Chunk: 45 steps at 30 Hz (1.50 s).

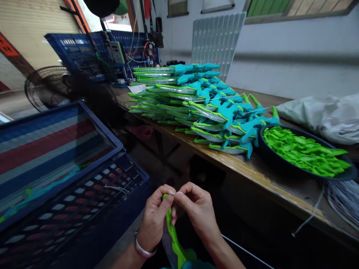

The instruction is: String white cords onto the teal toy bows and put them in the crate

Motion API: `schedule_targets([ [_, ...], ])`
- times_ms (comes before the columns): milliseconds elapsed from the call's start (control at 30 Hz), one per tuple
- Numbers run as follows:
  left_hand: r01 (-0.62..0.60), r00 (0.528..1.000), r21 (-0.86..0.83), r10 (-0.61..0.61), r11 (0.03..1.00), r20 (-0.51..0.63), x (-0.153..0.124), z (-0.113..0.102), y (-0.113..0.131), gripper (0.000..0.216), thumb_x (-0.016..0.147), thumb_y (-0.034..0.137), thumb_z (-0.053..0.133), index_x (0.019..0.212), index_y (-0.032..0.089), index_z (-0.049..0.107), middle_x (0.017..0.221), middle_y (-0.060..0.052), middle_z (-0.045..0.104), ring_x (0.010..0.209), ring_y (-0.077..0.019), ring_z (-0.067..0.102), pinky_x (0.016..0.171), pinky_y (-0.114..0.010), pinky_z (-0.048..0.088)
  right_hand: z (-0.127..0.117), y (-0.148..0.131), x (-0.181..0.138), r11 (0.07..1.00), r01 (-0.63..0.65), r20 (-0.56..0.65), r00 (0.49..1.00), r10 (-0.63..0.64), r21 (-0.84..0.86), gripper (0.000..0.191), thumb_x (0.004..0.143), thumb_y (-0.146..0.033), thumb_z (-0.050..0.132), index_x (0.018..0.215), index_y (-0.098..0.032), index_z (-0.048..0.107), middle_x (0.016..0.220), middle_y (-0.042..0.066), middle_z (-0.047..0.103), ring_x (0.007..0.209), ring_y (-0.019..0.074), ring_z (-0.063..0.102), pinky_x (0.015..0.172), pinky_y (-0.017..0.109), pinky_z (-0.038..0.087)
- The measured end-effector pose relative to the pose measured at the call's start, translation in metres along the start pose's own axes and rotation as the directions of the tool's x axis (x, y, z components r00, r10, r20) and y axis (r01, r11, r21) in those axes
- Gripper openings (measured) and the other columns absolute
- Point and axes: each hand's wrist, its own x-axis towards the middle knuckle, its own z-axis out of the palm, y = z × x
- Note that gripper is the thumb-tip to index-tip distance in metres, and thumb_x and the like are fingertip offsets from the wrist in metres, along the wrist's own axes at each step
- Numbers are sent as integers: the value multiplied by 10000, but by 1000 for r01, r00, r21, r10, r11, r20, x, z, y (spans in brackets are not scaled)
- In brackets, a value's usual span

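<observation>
Just below the middle of the head view, my left hand (157,216) is closed around the upper end of a green-and-teal toy bow (174,239). The bow hangs down toward me, its lower part cut off by the frame edge. Opposite it, my right hand (196,209) is pinched shut at that same tip, thumb and forefinger on a thin white string (176,192). My fingertips nearly meet there, hiding how the string sits on the tip. On the bench beyond lie stacked toy bows (213,108) of the same colours, some with white string across them.
A dark bowl of green plastic parts (303,149) stands on the wooden bench (238,168), beside a bundle of grey strings (343,198) and a white bag (322,116). Left are a blue crate (92,201) with a striped lining and a black fan (47,87).
</observation>
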Motion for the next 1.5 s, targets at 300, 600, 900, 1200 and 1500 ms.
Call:
schedule_targets([
  [300, 134, 987, -25, -136, 991, -83, 4, 2, 5, 301, 897, 425, 696, 781, 174, 576, 505, 67, 499, 393, -60, 433, 394, -162, 357, -1, 11, -9, 950, 213, -32, 974, -225, -227, 251, 958, -347, 646, 778, -173, 633, 750, -10, 592, 494, 115, 629, 443, 239, 556],
  [600, 239, 970, -122, -244, 963, -24, 8, -5, 10, 382, 732, 440, 835, 716, 163, 572, 529, 63, 485, 408, -66, 445, 359, -161, 372, -16, 6, -2, 586, 575, 256, 803, -539, -571, 205, 990, -81, 515, 1055, -221, 648, 1114, 65, 649, 1000, 153, 645, 832, 275, 544],
  [900, 268, 961, -100, -273, 958, -41, 10, -5, 8, 406, 703, 457, 859, 722, 163, 580, 489, 56, 517, 385, -70, 461, 378, -170, 382, -14, 5, 1, 716, 404, 97, 898, -430, -569, 98, 979, -155, 569, 995, -222, 638, 890, 3, 630, 753, 110, 619, 667, 212, 500],
  [1200, 247, 968, -66, -249, 967, -25, 9, -7, 6, 334, 792, 420, 804, 783, 156, 599, 488, 59, 516, 389, -63, 450, 389, -164, 387, -13, 6, -2, 695, 389, 81, 898, -432, -605, 118, 974, -153, 594, 891, -199, 664, 848, -5, 633, 766, 102, 615, 696, 207, 480],
  [1500, 237, 969, -166, -246, 957, -34, 5, -11, 4, 306, 778, 375, 822, 801, 136, 634, 580, 57, 502, 442, -50, 446, 376, -149, 392, -13, 11, -6, 656, 420, 113, 882, -457, -626, 112, 968, -133, 604, 932, -205, 681, 887, 5, 680, 821, 120, 651, 745, 226, 506],
])
